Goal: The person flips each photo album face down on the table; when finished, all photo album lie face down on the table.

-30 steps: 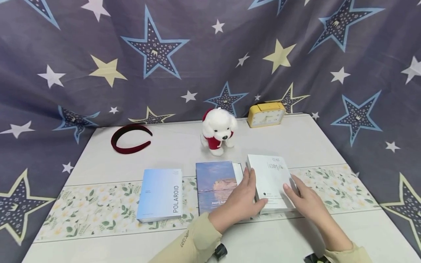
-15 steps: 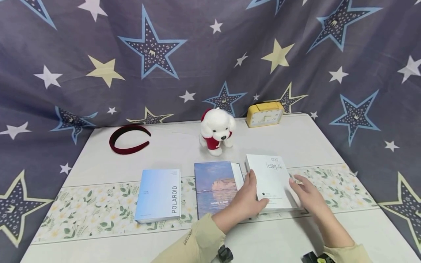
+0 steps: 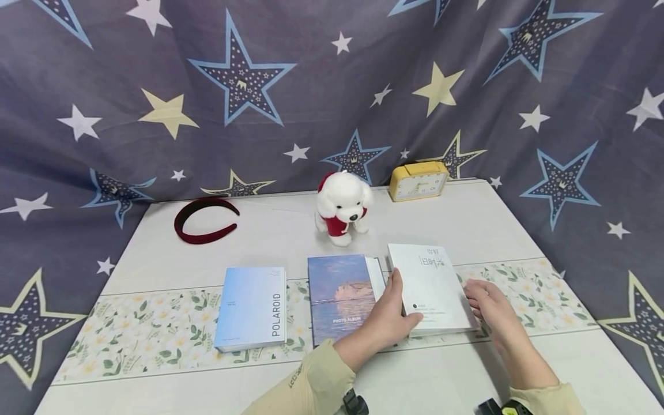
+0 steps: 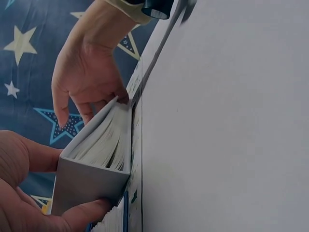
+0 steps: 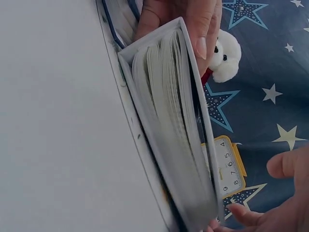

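Observation:
A white album [image 3: 430, 282] lies face up at the right of the table, its lettering upside down. My left hand [image 3: 386, 317] grips its spine, thumb on the cover and fingers along the left side. At the opposite edge is my right hand [image 3: 495, 314], its fingertips touching the open side and its thumb held away from the cover. Both wrist views show thick pages [image 5: 169, 106] between the covers. A blue album [image 3: 337, 300] marked PHOTO ALBUM lies close to the left, partly hidden by my left hand and forearm.
Farther left lies a pale blue POLAROID album [image 3: 251, 308]. Behind are a dark red headband [image 3: 207, 236], a white plush dog [image 3: 344, 202] in red and a yellow clock [image 3: 419, 181]. A star-patterned curtain [image 3: 321, 69] hangs behind the table [image 3: 270, 236].
My right thumb has come off the white album's cover, and the right hand has shifted slightly right to its edge. The left hand keeps its hold on the spine.

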Tool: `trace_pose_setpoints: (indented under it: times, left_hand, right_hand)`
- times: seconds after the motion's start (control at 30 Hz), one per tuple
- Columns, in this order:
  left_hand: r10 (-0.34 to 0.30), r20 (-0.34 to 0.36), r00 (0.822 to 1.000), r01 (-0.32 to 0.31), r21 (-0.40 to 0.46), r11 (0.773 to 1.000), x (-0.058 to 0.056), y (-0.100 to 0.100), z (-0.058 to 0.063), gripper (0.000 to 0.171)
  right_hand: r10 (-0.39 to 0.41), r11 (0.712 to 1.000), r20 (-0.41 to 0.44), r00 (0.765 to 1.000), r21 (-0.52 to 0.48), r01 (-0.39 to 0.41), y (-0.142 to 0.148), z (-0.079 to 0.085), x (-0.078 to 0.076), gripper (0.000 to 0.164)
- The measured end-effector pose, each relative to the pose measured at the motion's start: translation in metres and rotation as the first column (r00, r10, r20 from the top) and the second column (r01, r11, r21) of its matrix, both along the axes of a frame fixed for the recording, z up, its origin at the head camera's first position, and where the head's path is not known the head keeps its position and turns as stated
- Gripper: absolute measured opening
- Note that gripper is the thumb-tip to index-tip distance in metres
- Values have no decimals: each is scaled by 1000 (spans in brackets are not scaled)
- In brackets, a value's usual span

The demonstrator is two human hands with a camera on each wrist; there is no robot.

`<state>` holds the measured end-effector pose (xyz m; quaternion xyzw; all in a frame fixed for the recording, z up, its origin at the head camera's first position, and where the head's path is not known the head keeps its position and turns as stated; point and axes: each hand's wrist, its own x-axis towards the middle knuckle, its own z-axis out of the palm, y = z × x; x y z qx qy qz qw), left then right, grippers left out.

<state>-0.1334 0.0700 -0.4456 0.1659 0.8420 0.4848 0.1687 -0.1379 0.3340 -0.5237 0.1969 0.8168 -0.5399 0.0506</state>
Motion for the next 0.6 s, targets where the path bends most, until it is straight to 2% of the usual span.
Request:
trace_pose_setpoints:
  times: [0.13,0.3,0.43,0.57,0.6]
  left_hand:
    - [3,7,1000,-3,11,1000,1,-2,0,94]
    - [-1,-3,1000,1,-12,1000,2,-3,-1,93]
    - [-4,-37,999,1,-68,998,4,-4,0,91]
    - [-37,-71,997,26,-149,988,7,-4,3,93]
    - [-48,-76,996,34,-164,986,7,-4,3,94]
  right_hand:
    - [-19,998,-7,1000,-58,19,-7,17,6,91]
    - [-9,993,15,1000,-121,11,-26,62,19,83]
    - [17,995,-15,1000,-97,-18,-39,91,26,79]
    - [27,996,-60,998,-79,-32,-44,106,28,75]
    - [50,994,-70,996,-91,-56,-44,108,29,74]
